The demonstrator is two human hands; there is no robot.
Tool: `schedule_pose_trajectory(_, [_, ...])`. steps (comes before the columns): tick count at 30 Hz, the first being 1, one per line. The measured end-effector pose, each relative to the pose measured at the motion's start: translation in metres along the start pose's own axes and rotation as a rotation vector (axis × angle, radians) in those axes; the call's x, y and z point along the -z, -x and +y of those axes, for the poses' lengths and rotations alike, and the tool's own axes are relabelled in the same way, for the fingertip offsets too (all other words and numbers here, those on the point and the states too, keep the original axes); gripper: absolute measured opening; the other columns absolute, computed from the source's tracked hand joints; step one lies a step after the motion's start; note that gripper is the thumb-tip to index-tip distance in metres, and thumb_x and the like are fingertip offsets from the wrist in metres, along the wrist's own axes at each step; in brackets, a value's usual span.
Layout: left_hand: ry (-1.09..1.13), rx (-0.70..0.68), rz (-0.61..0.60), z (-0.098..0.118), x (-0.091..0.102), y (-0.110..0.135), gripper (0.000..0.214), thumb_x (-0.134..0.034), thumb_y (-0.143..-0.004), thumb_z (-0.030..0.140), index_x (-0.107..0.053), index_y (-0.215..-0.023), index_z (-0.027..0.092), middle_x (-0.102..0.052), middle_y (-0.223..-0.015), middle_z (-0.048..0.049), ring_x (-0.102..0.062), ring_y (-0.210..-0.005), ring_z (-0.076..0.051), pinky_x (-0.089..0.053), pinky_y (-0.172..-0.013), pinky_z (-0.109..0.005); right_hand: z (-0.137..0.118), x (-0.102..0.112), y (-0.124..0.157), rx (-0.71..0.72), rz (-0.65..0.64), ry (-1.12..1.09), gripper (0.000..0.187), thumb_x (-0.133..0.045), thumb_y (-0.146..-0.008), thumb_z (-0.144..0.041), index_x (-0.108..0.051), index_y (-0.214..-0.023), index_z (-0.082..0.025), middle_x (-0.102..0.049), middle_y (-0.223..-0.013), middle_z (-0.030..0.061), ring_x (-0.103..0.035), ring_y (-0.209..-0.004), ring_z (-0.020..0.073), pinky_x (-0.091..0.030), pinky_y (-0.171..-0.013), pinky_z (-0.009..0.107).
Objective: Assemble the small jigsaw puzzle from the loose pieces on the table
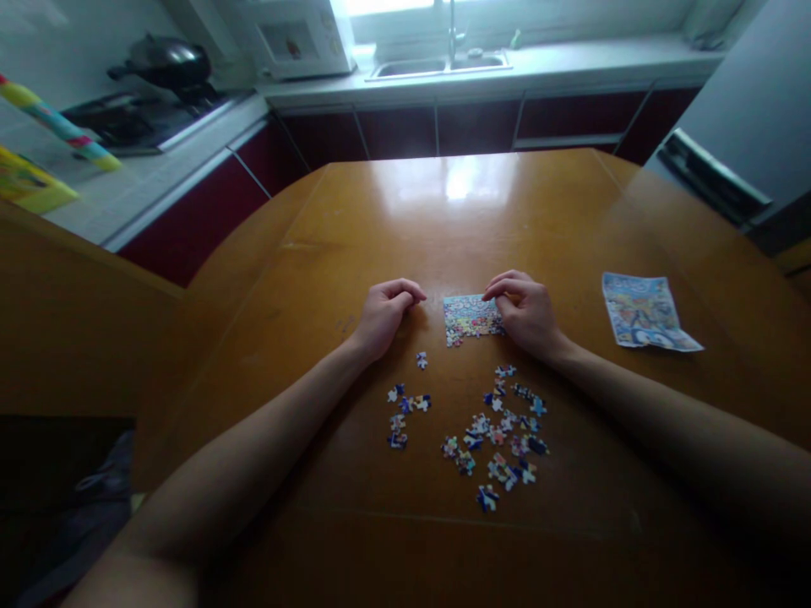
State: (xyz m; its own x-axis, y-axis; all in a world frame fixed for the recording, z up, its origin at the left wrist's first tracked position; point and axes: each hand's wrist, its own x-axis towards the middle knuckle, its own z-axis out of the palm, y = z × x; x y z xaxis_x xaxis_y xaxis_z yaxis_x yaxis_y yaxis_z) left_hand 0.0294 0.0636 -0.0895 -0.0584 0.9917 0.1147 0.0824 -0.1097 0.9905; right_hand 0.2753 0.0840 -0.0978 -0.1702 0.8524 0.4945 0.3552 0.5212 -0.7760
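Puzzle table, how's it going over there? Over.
Right hand at puzzle, hiding part of its right side. Left hand apart from it, loosely curled. Puzzle partly joined; loose pieces lie nearer the person.

Dim overall, bright backlight (pixel 391 7) above sink (pixel 437 76), white glare (pixel 459 179) on table (pixel 317 253), stretched edges

I see both arms reaching forward, bare, the left arm (pixel 285 418) and right arm (pixel 652 393) slanting inward. The left hand (pixel 382 317) is loosely curled, fingertips pointing toward the right hand (pixel 529 317). That one bends inward too, thumb near its curved forefinger; the hands are apart.
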Motion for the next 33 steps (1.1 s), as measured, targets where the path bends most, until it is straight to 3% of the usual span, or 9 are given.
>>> schedule_pose_trajectory(33, [-0.011,-0.012,-0.004,0.0035,0.0006,0.0003,0.013,-0.057,-0.068,0.014,-0.070,-0.065,0.017,-0.062,-0.071,-0.0023,-0.049,-0.064,-0.012,-0.035,-0.059,-0.025,-0.0017,-0.0010,-0.0002,-0.031,-0.001,-0.023,0.027,-0.051,-0.077,-0.004,-0.068,-0.068,-0.023,-0.066,-0.083,0.0039,-0.061,-0.089,0.0206,-0.049,-0.083,0.038])
